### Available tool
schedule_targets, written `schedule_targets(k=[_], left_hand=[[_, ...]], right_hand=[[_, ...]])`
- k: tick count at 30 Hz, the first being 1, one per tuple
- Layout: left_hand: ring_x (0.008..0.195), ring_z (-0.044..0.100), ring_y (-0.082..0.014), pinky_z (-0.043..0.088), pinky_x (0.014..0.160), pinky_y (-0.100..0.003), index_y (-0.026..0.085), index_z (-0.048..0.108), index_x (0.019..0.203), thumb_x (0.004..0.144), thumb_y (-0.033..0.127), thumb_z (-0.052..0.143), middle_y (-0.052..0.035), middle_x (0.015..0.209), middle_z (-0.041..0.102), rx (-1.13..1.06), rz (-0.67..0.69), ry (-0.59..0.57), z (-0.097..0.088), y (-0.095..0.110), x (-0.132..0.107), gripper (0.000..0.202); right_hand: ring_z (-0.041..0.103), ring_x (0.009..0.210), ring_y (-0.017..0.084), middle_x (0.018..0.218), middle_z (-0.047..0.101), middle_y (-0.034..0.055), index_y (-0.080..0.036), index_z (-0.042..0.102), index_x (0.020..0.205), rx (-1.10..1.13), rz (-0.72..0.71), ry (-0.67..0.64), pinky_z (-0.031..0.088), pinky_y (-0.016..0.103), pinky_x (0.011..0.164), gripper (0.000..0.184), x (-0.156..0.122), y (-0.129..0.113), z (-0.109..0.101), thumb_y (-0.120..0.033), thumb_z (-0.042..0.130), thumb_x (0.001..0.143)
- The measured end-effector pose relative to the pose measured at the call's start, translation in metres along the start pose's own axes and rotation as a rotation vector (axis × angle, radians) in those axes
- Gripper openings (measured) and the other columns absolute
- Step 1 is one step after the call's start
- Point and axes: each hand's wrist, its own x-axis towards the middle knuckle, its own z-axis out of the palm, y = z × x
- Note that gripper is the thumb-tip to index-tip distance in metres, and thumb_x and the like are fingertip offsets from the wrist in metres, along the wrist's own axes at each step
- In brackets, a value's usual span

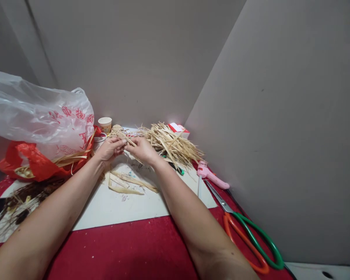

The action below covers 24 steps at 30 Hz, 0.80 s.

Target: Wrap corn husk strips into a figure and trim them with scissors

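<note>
Close together over the white board (pixel 119 210), my left hand (pixel 111 149) and my right hand (pixel 143 150) pinch a dry, straw-coloured plant strip (pixel 129 140) between their fingertips. The strip slants up to the left, above the hands. Part of it is hidden behind the fingers. Loose flat strips (pixel 126 190) of the same pale material lie on the board below. Just right of my right hand, a large bundle of dry strips (pixel 175 146) fans out, and a small woven-looking pale piece (pixel 116 130) shows behind my left hand.
At left stand a clear plastic bag (pixel 46 112) and a red bag (pixel 43 163). A paper cup (pixel 105 124) is at the back. On the right lie a pink glue gun (pixel 212 177) and scissors (pixel 251 233) with orange and green handles. Grey walls (pixel 280 116) close in behind and right.
</note>
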Motion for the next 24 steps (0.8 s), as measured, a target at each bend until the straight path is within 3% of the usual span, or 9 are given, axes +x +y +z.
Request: schedule_targets(k=[2, 4, 9, 11, 14, 16, 18, 20, 24], left_hand=[[0.046, 0.046, -0.004, 0.044, 0.049, -0.019, 0.013, 0.065, 0.074, 0.054, 0.027, 0.087, 0.0047, 0.055, 0.053, -0.005, -0.003, -0.012, 0.001, 0.001, -0.001, 0.033], [0.047, 0.046, -0.0036, 0.044, 0.049, -0.018, 0.014, 0.067, 0.087, 0.056, 0.025, 0.085, 0.0042, 0.061, 0.057, -0.032, -0.007, -0.012, 0.002, 0.002, -0.002, 0.038], [0.05, 0.051, -0.0055, 0.045, 0.05, -0.019, 0.015, 0.066, 0.093, 0.062, 0.023, 0.078, 0.0023, 0.069, 0.061, -0.058, 0.009, 0.116, -0.002, 0.001, -0.001, 0.034], [0.05, 0.052, -0.0057, 0.045, 0.05, -0.02, 0.014, 0.065, 0.089, 0.063, 0.021, 0.076, 0.0024, 0.067, 0.061, -0.066, 0.035, 0.17, -0.003, 0.002, -0.001, 0.029], [0.047, 0.049, -0.0054, 0.043, 0.048, -0.019, 0.013, 0.062, 0.085, 0.066, 0.018, 0.072, 0.0031, 0.063, 0.058, -0.094, 0.077, 0.243, -0.003, 0.004, -0.001, 0.022], [0.045, 0.047, -0.0047, 0.042, 0.046, -0.018, 0.013, 0.061, 0.082, 0.069, 0.019, 0.07, 0.0038, 0.06, 0.057, -0.115, 0.109, 0.279, -0.003, 0.006, -0.001, 0.017], [0.044, 0.046, -0.0038, 0.04, 0.046, -0.016, 0.012, 0.06, 0.078, 0.072, 0.021, 0.068, 0.0043, 0.059, 0.055, -0.128, 0.136, 0.297, -0.004, 0.007, 0.0, 0.013], [0.043, 0.045, -0.0034, 0.039, 0.045, -0.015, 0.013, 0.057, 0.073, 0.074, 0.024, 0.066, 0.0043, 0.057, 0.054, -0.133, 0.15, 0.313, -0.005, 0.006, 0.001, 0.015], [0.041, 0.045, -0.0046, 0.039, 0.043, -0.017, 0.015, 0.049, 0.063, 0.078, 0.033, 0.064, 0.0039, 0.054, 0.054, -0.139, 0.167, 0.371, -0.006, 0.004, 0.004, 0.028]], right_hand=[[0.046, 0.058, 0.009, 0.058, 0.053, -0.0043, -0.015, 0.062, 0.066, -0.117, -0.009, 0.071, 0.034, 0.022, 0.057, 0.012, -0.001, -0.003, -0.005, -0.022, 0.058, 0.075], [0.043, 0.056, 0.01, 0.057, 0.05, -0.0045, -0.016, 0.06, 0.065, -0.205, -0.041, 0.213, 0.032, 0.023, 0.056, 0.015, -0.007, -0.009, -0.027, -0.024, 0.058, 0.077], [0.034, 0.055, 0.01, 0.057, 0.042, -0.0043, -0.018, 0.054, 0.062, -0.328, -0.168, 0.807, 0.028, 0.026, 0.056, 0.02, -0.023, -0.016, -0.102, -0.024, 0.057, 0.081], [0.03, 0.054, 0.011, 0.055, 0.038, -0.0036, -0.02, 0.049, 0.057, -0.492, -0.064, 0.952, 0.026, 0.028, 0.058, 0.027, -0.022, -0.011, -0.123, -0.021, 0.056, 0.083], [0.029, 0.054, 0.011, 0.05, 0.033, -0.0045, -0.021, 0.048, 0.048, -0.679, 0.313, 0.771, 0.027, 0.03, 0.062, 0.033, -0.011, -0.008, -0.136, -0.012, 0.07, 0.07], [0.033, 0.056, 0.012, 0.05, 0.033, -0.0053, -0.021, 0.05, 0.047, -0.718, 0.398, 0.655, 0.033, 0.033, 0.067, 0.033, -0.005, -0.015, -0.135, -0.006, 0.077, 0.058], [0.043, 0.062, 0.015, 0.056, 0.042, -0.0029, -0.021, 0.058, 0.058, -0.759, 0.273, 0.619, 0.038, 0.037, 0.074, 0.024, -0.005, -0.028, -0.124, -0.009, 0.078, 0.058], [0.052, 0.07, 0.019, 0.07, 0.057, 0.0018, -0.022, 0.064, 0.075, -0.81, 0.132, 0.485, 0.041, 0.038, 0.077, 0.011, -0.011, -0.04, -0.1, -0.02, 0.072, 0.068], [0.059, 0.073, 0.017, 0.084, 0.069, 0.0041, -0.022, 0.068, 0.079, -0.814, 0.091, -0.122, 0.042, 0.03, 0.068, 0.013, -0.036, -0.039, -0.027, -0.032, 0.061, 0.079]])
